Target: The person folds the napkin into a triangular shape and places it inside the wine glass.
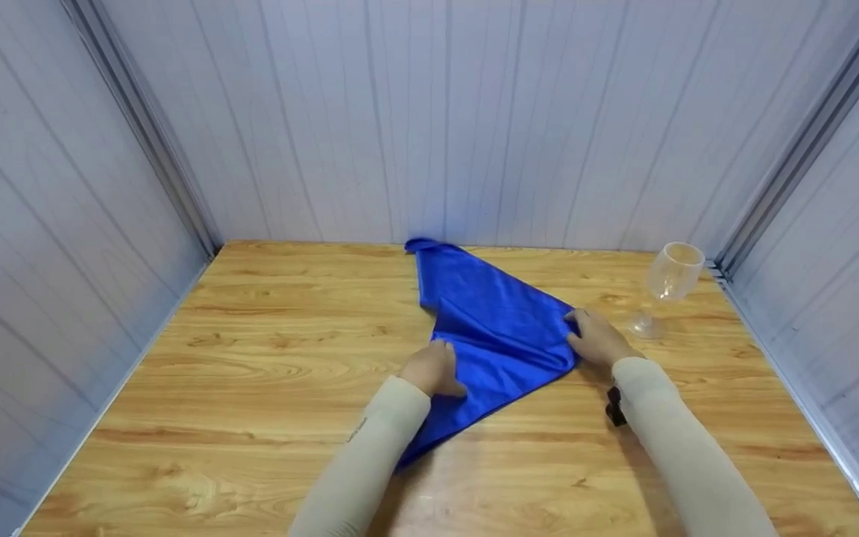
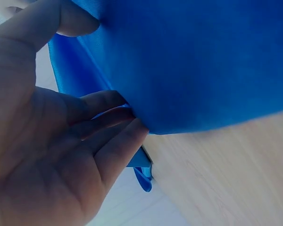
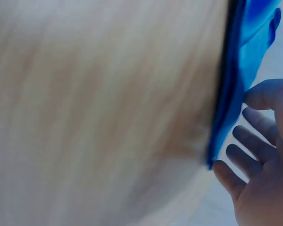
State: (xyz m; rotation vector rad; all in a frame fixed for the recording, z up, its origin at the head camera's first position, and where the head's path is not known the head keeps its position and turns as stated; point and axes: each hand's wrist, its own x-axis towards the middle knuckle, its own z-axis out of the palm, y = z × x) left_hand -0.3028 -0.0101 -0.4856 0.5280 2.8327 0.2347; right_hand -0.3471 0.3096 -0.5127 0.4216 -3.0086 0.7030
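Observation:
A shiny blue cloth lies folded on the wooden table, creased across its middle. Its far end reaches the back edge, where one corner curls over. My left hand rests at the cloth's left side. In the left wrist view, the thumb and fingertips of that hand touch the cloth with a gap between them. At the right corner is my right hand. From the right wrist, this hand shows spread fingers, with fingertips against or close to the cloth's layered edge.
A clear stemmed glass stands upright at the back right, just beyond my right hand. Pale panel walls enclose the back and both sides of the wooden table.

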